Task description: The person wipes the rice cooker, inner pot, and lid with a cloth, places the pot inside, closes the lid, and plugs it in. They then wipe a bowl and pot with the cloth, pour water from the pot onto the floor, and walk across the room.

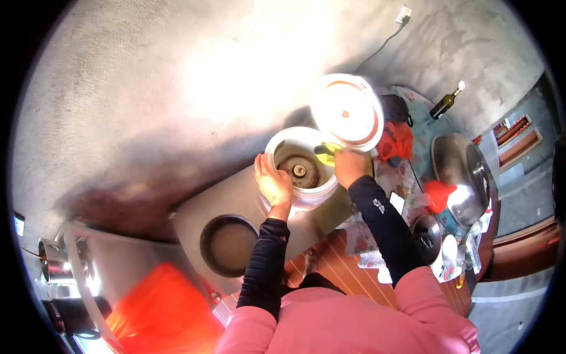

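A white rice cooker [318, 197] stands with its round lid [346, 112] raised at the back right. Its inner pot is out, so the brownish heating plate [306, 177] shows inside. My left hand [275, 184] grips the cooker's left rim, fingers along the outer wall. In my right hand [351, 166] is a yellow-green and dark scrubbing sponge [328, 153], held at the right side of the cooker's opening; my fingertips are partly hidden. A dark round pot [230, 245] sits on the table to the left, nearest my left forearm.
The cooker and pot share a grey tabletop [191, 206] against the wall. To the right, a patterned cloth holds a red plastic bag [395, 141], a large metal lid [460, 177], a bowl [427, 236] and a bottle [447, 104]. An orange-red cover [162, 312] lies lower left.
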A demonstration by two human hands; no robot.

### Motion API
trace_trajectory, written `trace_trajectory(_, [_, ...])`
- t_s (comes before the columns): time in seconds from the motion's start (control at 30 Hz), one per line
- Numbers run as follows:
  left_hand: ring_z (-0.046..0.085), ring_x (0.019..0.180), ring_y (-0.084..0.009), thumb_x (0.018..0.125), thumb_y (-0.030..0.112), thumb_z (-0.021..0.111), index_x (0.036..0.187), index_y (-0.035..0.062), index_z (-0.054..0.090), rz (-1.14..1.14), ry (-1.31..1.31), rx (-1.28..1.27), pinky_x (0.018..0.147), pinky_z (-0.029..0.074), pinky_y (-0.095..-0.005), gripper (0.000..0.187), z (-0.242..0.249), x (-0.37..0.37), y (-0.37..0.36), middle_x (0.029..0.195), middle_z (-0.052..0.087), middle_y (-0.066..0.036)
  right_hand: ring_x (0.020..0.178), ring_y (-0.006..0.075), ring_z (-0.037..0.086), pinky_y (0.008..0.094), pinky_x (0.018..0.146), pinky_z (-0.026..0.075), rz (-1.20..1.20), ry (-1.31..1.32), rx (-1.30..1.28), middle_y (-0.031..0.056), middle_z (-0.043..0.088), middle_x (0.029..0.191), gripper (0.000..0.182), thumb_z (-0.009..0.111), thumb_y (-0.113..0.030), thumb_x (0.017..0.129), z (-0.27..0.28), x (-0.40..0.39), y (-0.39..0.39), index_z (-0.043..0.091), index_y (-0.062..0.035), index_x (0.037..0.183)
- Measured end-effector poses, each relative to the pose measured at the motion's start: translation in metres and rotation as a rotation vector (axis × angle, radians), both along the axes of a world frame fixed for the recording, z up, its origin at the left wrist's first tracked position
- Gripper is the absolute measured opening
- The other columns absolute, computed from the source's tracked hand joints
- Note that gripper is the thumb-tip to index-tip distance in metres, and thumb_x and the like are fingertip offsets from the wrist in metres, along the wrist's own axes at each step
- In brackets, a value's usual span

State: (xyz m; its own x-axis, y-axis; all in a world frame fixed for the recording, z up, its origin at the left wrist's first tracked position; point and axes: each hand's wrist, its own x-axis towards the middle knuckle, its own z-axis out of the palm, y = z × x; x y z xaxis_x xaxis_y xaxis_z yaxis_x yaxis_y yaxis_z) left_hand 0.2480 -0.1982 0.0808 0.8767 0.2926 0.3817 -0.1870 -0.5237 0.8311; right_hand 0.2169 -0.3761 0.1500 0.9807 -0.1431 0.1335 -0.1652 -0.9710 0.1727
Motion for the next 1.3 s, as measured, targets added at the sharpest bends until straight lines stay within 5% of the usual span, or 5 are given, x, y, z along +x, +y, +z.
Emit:
trace_trajectory(0.23, [0.045, 0.112, -0.0382, 0.064, -0.001, 0.05, 0.115, -0.0001, 0.05, 0.108, 0.038, -0.001, 0.095, 0.037, -0.0419, 0.051, 0.007, -0.005, -0.005, 0.131, 0.037, -0.022, 0.07, 0.0353, 0.062, 0.0457, 0.063, 0.047, -0.228, 0.209, 0.528, 0.0233, 0.062, 0.075, 0.034, 0.058, -0.035, 0.074, -0.025, -0.062, 0.001, 0.066, -0.0014, 0.073])
trace_trajectory(0.37, [0.044, 0.114, -0.0374, 0.066, 0.0, 0.05, 0.118, 0.0017, 0.048, 0.04, 0.095, -0.052, 0.096, 0.036, -0.0424, 0.052, 0.006, -0.005, -0.007, 0.13, 0.039, -0.019, 0.068, 0.0332, 0.062, 0.0431, 0.062, 0.047, 0.277, 0.503, 0.409, 0.0214, 0.063, 0.076, 0.032, 0.057, -0.034, 0.072, -0.104, -0.122, 0.029, 0.065, -0.0031, 0.078])
trace_trajectory(0.67, [0.044, 0.115, -0.0362, 0.068, 0.006, 0.055, 0.122, 0.0007, 0.045, -0.105, 0.033, -0.139, 0.099, 0.034, -0.0412, 0.056, -0.005, -0.001, 0.001, 0.124, 0.047, -0.02, 0.076, 0.008, 0.056, 0.0259, 0.067, 0.045, 0.126, -0.185, 1.543, 0.0022, 0.062, 0.085, 0.023, 0.053, -0.015, 0.086, 0.046, -0.06, 0.01, 0.058, 0.002, 0.101])
trace_trajectory(0.77, [0.046, 0.114, -0.036, 0.063, 0.003, 0.057, 0.121, -0.0026, 0.045, -0.017, 0.015, -0.148, 0.099, 0.035, -0.038, 0.059, -0.003, -0.007, -0.001, 0.121, 0.049, -0.022, 0.083, 0.039, 0.057, 0.0418, 0.07, 0.047, 0.09, -0.431, 0.626, 0.0227, 0.06, 0.083, 0.026, 0.054, -0.02, 0.08, 0.048, 0.008, 0.016, 0.058, 0.0031, 0.091])
trace_trajectory(1.3, [0.044, 0.118, -0.0342, 0.061, 0.001, 0.055, 0.121, -0.0026, 0.046, -0.032, 0.04, -0.118, 0.101, 0.035, -0.0374, 0.061, -0.003, -0.004, 0.0, 0.124, 0.049, -0.021, 0.07, 0.0289, 0.065, 0.0381, 0.062, 0.052, 0.031, -0.147, 0.093, 0.0157, 0.064, 0.079, 0.017, 0.055, -0.015, 0.075, -0.028, 0.098, 0.066, 0.066, -0.0025, 0.075])
